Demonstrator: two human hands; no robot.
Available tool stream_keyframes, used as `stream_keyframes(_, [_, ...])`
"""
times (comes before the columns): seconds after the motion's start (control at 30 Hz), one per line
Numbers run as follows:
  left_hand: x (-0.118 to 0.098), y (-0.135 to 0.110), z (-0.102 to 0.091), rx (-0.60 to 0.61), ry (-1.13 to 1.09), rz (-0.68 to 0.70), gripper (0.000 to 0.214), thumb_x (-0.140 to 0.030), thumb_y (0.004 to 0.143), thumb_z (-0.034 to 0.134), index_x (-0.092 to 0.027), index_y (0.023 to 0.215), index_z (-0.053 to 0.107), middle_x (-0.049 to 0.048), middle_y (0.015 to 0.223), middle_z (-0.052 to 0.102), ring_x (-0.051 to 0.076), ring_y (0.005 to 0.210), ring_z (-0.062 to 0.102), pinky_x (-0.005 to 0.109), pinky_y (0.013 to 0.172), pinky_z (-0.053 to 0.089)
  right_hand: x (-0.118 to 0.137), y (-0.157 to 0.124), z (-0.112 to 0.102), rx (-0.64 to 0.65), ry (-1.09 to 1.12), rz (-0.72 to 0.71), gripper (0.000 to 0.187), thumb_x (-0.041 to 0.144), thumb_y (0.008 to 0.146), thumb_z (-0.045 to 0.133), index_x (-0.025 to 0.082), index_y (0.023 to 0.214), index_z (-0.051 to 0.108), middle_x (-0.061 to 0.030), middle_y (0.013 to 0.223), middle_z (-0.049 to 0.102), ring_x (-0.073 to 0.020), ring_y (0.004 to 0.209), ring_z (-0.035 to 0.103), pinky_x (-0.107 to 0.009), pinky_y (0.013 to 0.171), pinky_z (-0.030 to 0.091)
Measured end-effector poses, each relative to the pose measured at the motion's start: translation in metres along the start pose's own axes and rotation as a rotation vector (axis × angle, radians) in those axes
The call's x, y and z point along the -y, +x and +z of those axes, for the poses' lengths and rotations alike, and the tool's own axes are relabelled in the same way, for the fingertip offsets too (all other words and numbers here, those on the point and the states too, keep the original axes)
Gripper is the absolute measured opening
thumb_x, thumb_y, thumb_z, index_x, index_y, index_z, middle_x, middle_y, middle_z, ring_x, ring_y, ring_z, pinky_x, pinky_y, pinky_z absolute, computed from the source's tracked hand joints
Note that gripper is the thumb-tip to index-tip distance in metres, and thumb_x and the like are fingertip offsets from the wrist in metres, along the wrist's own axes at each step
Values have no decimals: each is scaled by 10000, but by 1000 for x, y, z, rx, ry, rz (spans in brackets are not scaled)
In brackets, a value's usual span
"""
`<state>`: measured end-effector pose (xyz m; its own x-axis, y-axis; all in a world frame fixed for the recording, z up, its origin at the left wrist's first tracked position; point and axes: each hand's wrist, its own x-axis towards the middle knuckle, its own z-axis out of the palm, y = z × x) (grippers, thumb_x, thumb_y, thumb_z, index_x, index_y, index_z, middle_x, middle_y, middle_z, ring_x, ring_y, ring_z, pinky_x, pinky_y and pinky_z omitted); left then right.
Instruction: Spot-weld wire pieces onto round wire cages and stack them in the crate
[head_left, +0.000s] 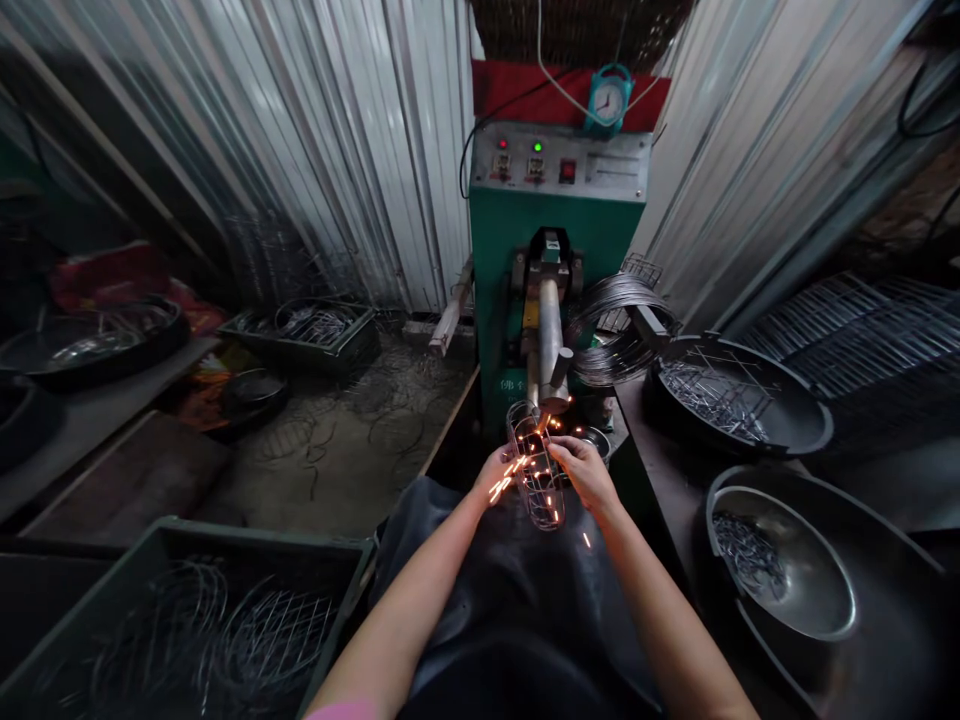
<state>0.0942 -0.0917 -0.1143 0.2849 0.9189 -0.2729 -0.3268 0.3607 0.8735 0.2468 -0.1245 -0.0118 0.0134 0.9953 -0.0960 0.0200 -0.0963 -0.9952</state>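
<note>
Between my two hands is a small oblong wire basket (541, 497), held tilted under the electrode arm (550, 330) of a green spot welder (495, 225). Orange sparks fly from where the wires meet the electrode tip. My left hand (496, 474) grips the basket's left side, partly behind sparks. On the right side, my right hand (586, 470) pinches the wire near the rim with thumb and fingers. Any small piece between those fingertips is too small to make out. A dark apron (517, 600) covers my lap just below the basket.
A coil of wire (619, 330) hangs right of the machine. Pans of metal pieces, a black pan (795, 420) and a steel bowl (825, 590), stand on the right. A green crate (169, 530) with wire baskets is at lower left; another crate (352, 345) lies farther back.
</note>
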Motion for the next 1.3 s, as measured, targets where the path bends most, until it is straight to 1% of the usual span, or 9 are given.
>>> stream_keyframes(0.13, [1,-6,1,-66,-1,-6,518,-369,562,783,-152,984,574,60,874,610,167,755,593,235,544,493,-10,-15,-9,55,31,39,337,424,635,685,176,863,666,-21,782,664,-152,705,572,-278,677,445])
stream_keyframes(0.27, [2,-7,-2,-94,38,-11,550,-390,555,785,-144,994,562,75,915,595,159,781,574,210,530,474,-20,-26,-17,38,-25,30,265,409,658,672,173,776,648,-7,718,628,-141,677,546,-263,646,435])
stream_keyframes(0.43, [-1,-2,-2,-122,30,-15,498,-421,580,762,-135,947,585,64,856,560,135,746,528,221,537,485,-9,-13,-9,12,-49,13,289,430,670,637,174,802,642,-10,693,618,-151,639,542,-267,589,434])
stream_keyframes(0.6, [-2,1,0,-118,5,-84,431,-455,580,749,-129,822,604,53,789,533,125,676,494,252,521,495,1,-1,0,-8,-51,-22,273,423,652,639,182,779,648,-11,731,640,-161,706,564,-278,665,440])
stream_keyframes(0.73, [3,-1,-1,-142,-20,-124,414,-455,594,733,-138,824,601,52,826,541,126,695,498,272,554,505,-8,-22,-13,23,-38,38,331,403,648,659,185,896,649,-23,825,658,-166,754,575,-286,697,439])
stream_keyframes(0.9, [6,-4,-2,-160,-28,-157,451,-502,594,716,-134,813,574,32,751,527,120,631,498,257,521,474,-18,-47,-28,124,-154,40,187,365,695,633,186,745,648,-8,755,641,-173,753,567,-287,723,429])
stream_keyframes(1.03, [1,-2,2,-231,-75,-220,469,-539,602,700,-133,784,550,24,710,526,119,583,506,289,538,474,-14,-39,-21,90,-150,17,207,381,714,609,192,792,642,-4,750,631,-165,732,560,-285,707,431])
stream_keyframes(1.17, [-5,2,3,-252,-66,-247,452,-542,617,692,-133,748,550,24,681,534,124,573,517,294,546,477,-11,-25,-13,52,-131,-23,214,385,678,630,186,753,623,-2,709,611,-155,673,546,-280,655,439])
stream_keyframes(1.3, [-8,6,3,-272,-65,-272,422,-522,655,670,-125,737,552,18,639,523,126,560,517,290,541,479,-12,-16,-11,34,-102,-14,236,402,673,624,180,750,607,1,677,593,-142,609,529,-278,600,440])
